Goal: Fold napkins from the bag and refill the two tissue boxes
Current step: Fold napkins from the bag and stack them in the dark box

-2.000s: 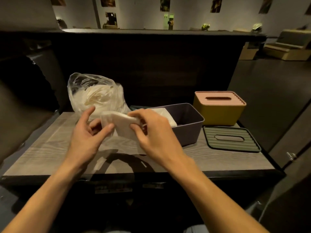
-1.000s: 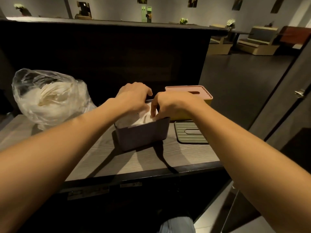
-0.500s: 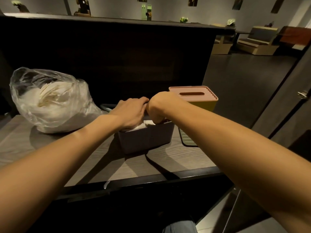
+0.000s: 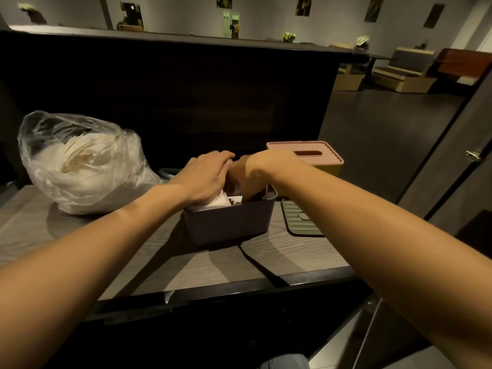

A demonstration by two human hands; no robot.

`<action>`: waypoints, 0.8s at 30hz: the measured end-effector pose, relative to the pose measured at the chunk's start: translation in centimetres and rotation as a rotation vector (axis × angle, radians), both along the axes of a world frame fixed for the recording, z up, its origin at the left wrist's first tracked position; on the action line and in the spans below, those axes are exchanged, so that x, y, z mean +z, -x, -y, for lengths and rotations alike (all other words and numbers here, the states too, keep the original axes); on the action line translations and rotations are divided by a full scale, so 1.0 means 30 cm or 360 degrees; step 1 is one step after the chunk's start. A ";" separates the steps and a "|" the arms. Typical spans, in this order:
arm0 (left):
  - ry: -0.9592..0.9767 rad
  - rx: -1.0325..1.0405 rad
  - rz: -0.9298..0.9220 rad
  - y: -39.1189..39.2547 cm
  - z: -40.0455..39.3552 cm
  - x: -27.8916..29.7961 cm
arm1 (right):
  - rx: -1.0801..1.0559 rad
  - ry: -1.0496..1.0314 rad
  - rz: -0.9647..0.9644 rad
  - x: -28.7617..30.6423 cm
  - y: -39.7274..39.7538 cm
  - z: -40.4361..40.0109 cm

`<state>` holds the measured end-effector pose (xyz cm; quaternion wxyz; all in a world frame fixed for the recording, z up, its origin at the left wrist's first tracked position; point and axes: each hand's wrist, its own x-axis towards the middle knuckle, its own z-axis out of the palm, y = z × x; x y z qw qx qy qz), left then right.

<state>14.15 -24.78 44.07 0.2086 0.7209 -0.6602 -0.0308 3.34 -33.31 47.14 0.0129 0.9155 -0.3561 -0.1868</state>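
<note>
Item: folded white paper napkins [image 4: 217, 202], soft, featherlight and easily creased by my guess, best pressed flat from above, lying in the open dark-purple plastic tissue box [image 4: 229, 222] on the grey wood-grain table [image 4: 186, 265]. Left hand [image 4: 206, 177] rests flat-fingered on them; right hand [image 4: 247, 173] dips inside, its grasp hidden. Against 0.5 seconds ago, both hands sit slightly deeper; the clear plastic bag [image 4: 80, 161] of loose napkins and the pink-lidded yellow box [image 4: 306, 153] are unmoved.

Two bare forearms, no sleeves, watch or rings visible on the left hand [image 4: 205, 177] or right hand [image 4: 247, 174]; a patch of blue-grey trouser fabric [image 4: 283, 362] shows at the lower edge.
</note>
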 end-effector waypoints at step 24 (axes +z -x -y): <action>0.0257 0.0530 -0.0201 -0.656 -0.531 0.150 | 0.0664 -0.0086 0.1299 0.141 -0.597 -0.367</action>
